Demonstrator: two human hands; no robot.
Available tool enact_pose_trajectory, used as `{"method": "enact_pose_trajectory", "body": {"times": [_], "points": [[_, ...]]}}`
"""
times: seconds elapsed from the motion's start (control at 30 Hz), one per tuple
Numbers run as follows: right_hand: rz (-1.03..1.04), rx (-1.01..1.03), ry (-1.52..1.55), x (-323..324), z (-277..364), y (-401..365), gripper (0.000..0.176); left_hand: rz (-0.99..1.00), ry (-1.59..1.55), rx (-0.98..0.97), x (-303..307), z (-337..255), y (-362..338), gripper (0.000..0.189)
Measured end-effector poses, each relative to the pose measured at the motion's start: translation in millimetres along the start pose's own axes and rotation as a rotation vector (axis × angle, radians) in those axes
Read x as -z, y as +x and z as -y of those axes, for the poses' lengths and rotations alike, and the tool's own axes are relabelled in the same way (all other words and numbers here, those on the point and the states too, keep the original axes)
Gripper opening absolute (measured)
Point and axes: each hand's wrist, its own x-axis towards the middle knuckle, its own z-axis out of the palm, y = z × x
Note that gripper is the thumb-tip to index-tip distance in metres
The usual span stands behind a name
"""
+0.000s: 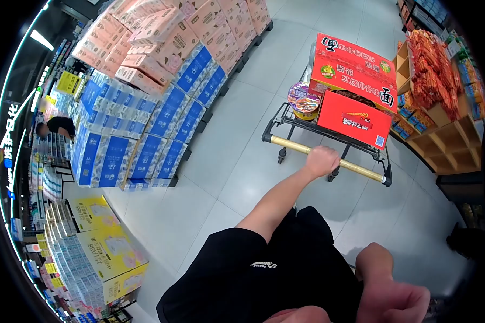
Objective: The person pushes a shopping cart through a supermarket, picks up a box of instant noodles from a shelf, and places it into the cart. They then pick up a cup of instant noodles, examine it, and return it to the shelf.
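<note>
My left hand (323,161) is wrapped round the gold-coloured handle bar (355,168) of a shopping cart (291,119). In the cart's front lies a large red noodle carton (355,67) with Chinese lettering. Nearer to me is a red box (353,119) with yellow and white print. Beside it, on the left, stands a round tub (304,99) with a shiny purple lid. My right hand (401,302) is raised close to the camera at the lower right, its fingers curled in. No object shows in it, and it is apart from the cart.
Blue-and-white cartons (161,116) and pink packs (172,40) are stacked on pallets at the left. Yellow boxes (110,247) stand at the lower left. A wooden shelf (450,142) with red packets (434,67) is close on the right. Another person (62,126) is in the left aisle.
</note>
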Motion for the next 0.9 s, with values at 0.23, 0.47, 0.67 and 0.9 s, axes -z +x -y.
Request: {"method": "enact_pose_trajectory", "body": {"times": [0.23,0.47,0.67,0.9], "points": [[-0.202,0.198,-0.125,34.0,-54.3,-12.9,0.036,0.003,0.011,-0.004,-11.9,32.5,59.7,0.020],[-0.091,0.068,0.004,89.2,-119.9,-21.1,0.036,0.000,0.007,0.000,-29.8,73.2,127.8,0.019],[-0.072,-0.409,-0.239,164.5,-145.8,-30.9,0.024,0.007,0.066,0.020,-45.3,105.1,184.0,0.020],[0.552,-1.129,-1.120,345.0,-227.6,-239.3,0.005,-0.015,0.079,0.020,-64.2,144.1,251.0,0.018]]}}
